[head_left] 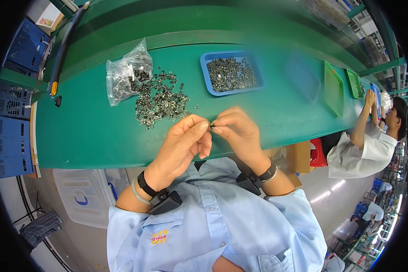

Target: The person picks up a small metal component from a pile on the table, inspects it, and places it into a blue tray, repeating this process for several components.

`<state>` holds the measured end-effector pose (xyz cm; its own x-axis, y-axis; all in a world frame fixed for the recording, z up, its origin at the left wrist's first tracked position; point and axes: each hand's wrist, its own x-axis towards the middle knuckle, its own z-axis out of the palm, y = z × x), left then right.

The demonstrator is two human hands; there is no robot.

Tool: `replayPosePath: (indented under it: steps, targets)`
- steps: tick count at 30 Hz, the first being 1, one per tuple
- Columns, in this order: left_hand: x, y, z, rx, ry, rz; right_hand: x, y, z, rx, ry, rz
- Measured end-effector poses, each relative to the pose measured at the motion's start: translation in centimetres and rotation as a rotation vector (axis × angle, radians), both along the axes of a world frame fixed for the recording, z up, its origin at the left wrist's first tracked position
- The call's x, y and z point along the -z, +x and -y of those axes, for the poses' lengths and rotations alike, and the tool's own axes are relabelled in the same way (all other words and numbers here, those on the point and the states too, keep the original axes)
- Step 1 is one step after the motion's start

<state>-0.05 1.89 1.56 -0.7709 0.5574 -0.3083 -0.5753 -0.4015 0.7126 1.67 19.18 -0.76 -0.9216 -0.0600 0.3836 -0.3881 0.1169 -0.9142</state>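
My left hand (184, 139) and my right hand (238, 132) meet above the near part of the green bench. Between their fingertips is a tiny dark part (212, 126) with a shiny edge; its exact kind is too small to make out. Thumb and forefinger of each hand are pinched at it. Just beyond my left hand lies a loose pile of small black and silver metal parts (162, 103). A clear plastic bag (121, 84) with more of them opens toward the pile. Behind my right hand, a blue tray (236, 92) holds many similar silvery parts.
Farther right on the bench (99, 140) are a hazy clear tray (304, 81) and two green trays, the nearer one (333, 90) empty-looking. A co-worker (367, 145) sits at the right end. Blue crates (11, 145) stand left; a lidded clear box (84, 195) is below.
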Motion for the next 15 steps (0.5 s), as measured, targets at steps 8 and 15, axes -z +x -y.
replayPosePath:
  steps: [8,15]
  targets:
    - [1.3,0.1,0.1,0.041,0.204,0.047,-0.5,0.1,0.2,0.003,0.072,-0.032]
    - [1.4,0.1,0.1,0.029,0.167,0.024,0.2,-0.1,0.4,0.005,0.081,-0.089]
